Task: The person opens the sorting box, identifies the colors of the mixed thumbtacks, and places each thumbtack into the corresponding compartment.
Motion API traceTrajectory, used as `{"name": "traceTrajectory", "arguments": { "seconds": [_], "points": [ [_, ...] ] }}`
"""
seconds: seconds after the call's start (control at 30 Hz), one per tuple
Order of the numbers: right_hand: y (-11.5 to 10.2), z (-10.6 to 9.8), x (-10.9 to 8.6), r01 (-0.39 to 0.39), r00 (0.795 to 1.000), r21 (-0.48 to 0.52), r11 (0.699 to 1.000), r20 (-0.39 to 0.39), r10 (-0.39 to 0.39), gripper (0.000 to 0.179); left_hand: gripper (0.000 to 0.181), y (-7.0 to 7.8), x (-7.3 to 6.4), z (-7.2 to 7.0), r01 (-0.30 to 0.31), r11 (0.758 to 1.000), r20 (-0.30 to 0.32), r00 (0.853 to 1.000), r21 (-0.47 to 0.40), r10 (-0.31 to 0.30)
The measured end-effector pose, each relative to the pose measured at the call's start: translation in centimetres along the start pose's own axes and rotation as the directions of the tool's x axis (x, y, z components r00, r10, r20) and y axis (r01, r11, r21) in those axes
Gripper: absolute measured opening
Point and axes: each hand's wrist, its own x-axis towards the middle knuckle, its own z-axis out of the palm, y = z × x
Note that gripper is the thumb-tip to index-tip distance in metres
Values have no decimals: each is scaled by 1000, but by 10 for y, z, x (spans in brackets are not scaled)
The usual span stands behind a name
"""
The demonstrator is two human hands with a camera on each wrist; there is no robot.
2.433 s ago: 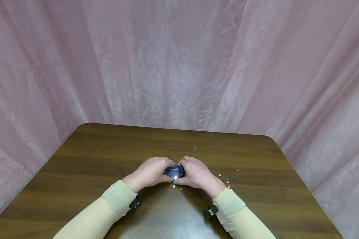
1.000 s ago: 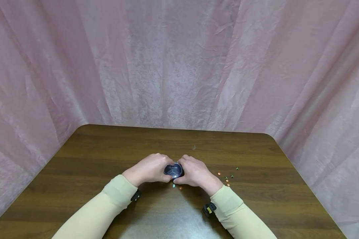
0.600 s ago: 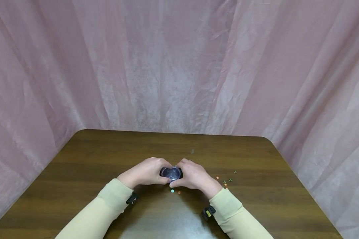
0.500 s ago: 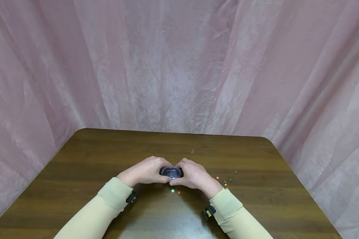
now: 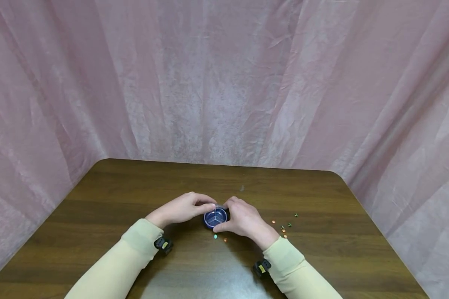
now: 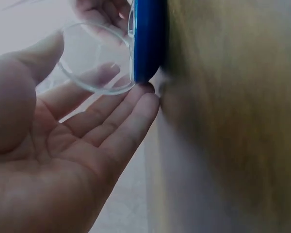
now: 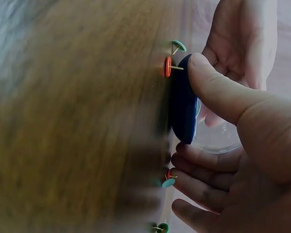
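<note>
A round blue box (image 5: 215,220) with three compartments inside stands on the table. Its clear hinged lid (image 6: 99,91) is raised, standing away from the blue base in both wrist views. My right hand (image 5: 244,218) grips the base, thumb (image 7: 211,85) on the near side and fingers round the far side. At the lid, my left hand (image 5: 183,208) has its thumb touching the free edge, with fairly straight fingers behind it and near the base. Beside the box lie a teal thumbtack (image 5: 215,236) and an orange thumbtack (image 5: 225,239), close to my right thumb.
Several more thumbtacks lie right of my right hand, among them a green thumbtack (image 5: 296,215) and an orange thumbtack (image 5: 273,222), some points up. The wooden table (image 5: 134,187) ends at a pink curtain (image 5: 209,104).
The box's lid has swung up from its lowered position. My left hand has loosened from the box's side and shifted to the lid; the right hand keeps its grip.
</note>
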Motion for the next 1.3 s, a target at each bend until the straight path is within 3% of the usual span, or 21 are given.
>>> {"name": "traceTrajectory", "arguments": {
  "seconds": [0.17, 0.27, 0.43, 0.6, 0.7, 0.87, 1.13, 1.3],
  "points": [
    [1, -1, -4, -30, 999, -45, 999, -24, 29, 66, 39, -1, 4, 7, 39, 995, -28, 999, -87, -42],
    [3, -3, -6, -50, 998, -81, 995, -44, 46, 67, 43, -1, 7, 11, 65, 979, -42, 996, -195, -74],
    [6, -4, -8, -42, 997, -85, 995, -65, 37, 56, 47, -3, 13, 21, 99, 904, -57, 989, -416, -135],
    [7, -2, -7, 3, 997, -82, 997, -81, -10, 45, 43, -6, 14, 28, 104, 828, -85, 980, -551, -180],
    [8, -1, -7, 13, 996, -85, 996, -83, -20, 45, 41, -7, 14, 31, 97, 806, -106, 975, -583, -194],
    [7, 0, -8, 13, 997, -95, 995, -75, -20, 46, 43, -10, 12, 34, 87, 791, -114, 974, -606, -195],
    [4, -1, -8, 13, 997, -99, 995, -73, -20, 46, 40, -17, 11, 37, 73, 722, -106, 974, -688, -199],
    [5, 0, -7, -1, 999, -77, 997, -52, -3, 46, 39, -20, 12, 37, 56, 719, -119, 974, -693, -191]
  ]
}}
